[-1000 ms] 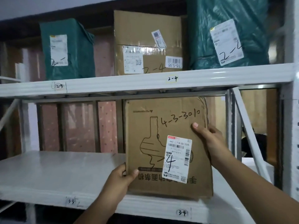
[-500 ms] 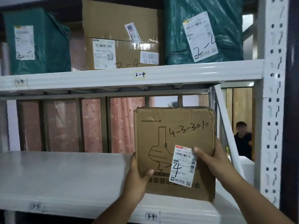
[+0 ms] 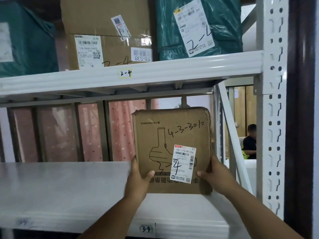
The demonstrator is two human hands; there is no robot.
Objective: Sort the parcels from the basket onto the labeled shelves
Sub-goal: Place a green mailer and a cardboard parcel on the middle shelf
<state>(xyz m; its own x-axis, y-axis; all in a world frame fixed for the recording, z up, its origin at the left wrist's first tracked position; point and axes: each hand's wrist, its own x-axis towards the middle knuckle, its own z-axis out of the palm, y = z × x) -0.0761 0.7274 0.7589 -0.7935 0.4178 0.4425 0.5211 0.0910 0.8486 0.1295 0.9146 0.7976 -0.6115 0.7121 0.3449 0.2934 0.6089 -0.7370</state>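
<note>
A brown cardboard parcel (image 3: 172, 135) stands upright on the white lower shelf (image 3: 69, 190), above the edge tag "3-4" (image 3: 146, 229). It bears the handwriting "4-3-3010" and a white shipping label marked "4". My left hand (image 3: 138, 178) grips its lower left edge, thumb on the front face. My right hand (image 3: 215, 175) grips its lower right edge. The basket is out of sight.
The upper shelf, tagged "2-4" (image 3: 124, 73), carries a cardboard box (image 3: 107, 31) marked "2-4", a green bagged parcel (image 3: 198, 26) and another green parcel (image 3: 25, 42) at left. A white perforated upright (image 3: 273, 109) stands right. Behind it sits a person (image 3: 249, 142).
The parcel has gone down and further back onto the lower shelf and stands upright. Both hands slid lower along its side edges. My view shifted right.
</note>
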